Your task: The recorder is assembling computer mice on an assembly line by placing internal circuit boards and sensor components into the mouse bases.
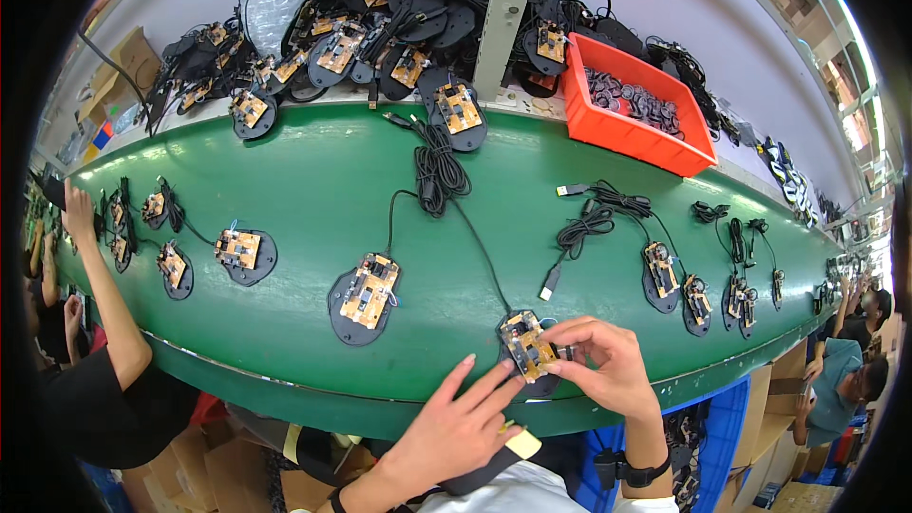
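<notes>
Both hands meet on the mouse base (528, 347) at the table (313, 180) edge: right hand (608, 366) pinches its right side, left hand (456, 427) fingers lie open against its left.

Factory assembly line seen from above. A long green conveyor belt (313, 180) curves across the view, edged by a pale metal rail. Behind it lies a grey-white work shelf (665, 0), crossed by 1 upright metal post (501, 9). An orange plastic bin (635, 104) sits at the shelf's front edge. Brown cardboard boxes (119, 71) stand at the far left, and more below the belt. A blue crate (722, 437) stands at lower right. Lighting is bright and even.
</notes>
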Tool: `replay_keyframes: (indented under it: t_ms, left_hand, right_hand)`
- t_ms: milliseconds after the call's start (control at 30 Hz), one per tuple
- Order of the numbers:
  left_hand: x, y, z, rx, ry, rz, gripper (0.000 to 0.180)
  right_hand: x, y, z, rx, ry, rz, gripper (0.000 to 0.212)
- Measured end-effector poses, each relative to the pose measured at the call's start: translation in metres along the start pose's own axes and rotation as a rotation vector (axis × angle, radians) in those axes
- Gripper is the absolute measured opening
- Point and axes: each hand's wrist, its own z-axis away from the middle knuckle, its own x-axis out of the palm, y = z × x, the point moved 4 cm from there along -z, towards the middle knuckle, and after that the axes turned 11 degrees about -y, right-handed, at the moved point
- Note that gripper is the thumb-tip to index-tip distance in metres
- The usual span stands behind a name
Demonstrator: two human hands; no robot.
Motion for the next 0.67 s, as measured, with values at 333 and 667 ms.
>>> replay_keyframes:
  t_ms: [333, 667]
  left_hand:
    - [-0.012, -0.018, 0.004, -0.121, 0.075, -0.090, 0.033]
    - [0.002, -0.015, 0.000, -0.030, 0.066, -0.037, 0.037]
  right_hand:
    - [0.015, -0.025, -0.041, -0.103, 0.055, 0.267, 0.030]
    - [0.018, -0.029, -0.044, -0.167, -0.047, 0.586, 0.031]
